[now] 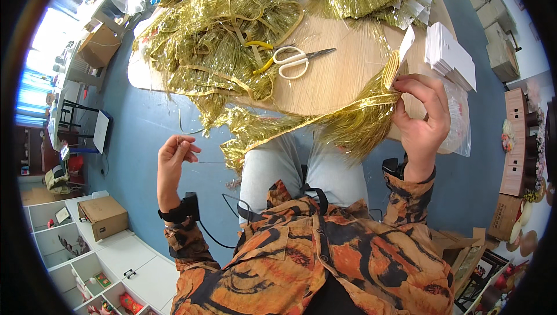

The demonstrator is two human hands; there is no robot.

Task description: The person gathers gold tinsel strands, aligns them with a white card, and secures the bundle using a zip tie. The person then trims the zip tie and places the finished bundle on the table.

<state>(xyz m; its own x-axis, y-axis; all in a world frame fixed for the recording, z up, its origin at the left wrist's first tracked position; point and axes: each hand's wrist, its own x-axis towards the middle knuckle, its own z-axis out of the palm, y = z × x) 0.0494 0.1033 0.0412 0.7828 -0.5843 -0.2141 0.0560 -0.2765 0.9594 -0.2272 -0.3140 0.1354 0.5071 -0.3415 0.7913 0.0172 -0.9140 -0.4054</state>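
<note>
Here the right hand [422, 122] pinches a fan-shaped bundle of shiny gold tinsel strands [360, 119] against a small white card [406, 45] at the edge of the pale wooden surface [342, 71]. The left hand [174, 155] is raised well apart, fingertips closed on what looks like a fine thread; I cannot tell for certain. The strands spill off the edge over the lap, so a loosened pinch would likely let them slide to the blue floor [145, 129]. A hard pull on the thread could snag or tear strands. The white-handled scissors [296, 61] lie among loose tinsel, blades half buried.
</note>
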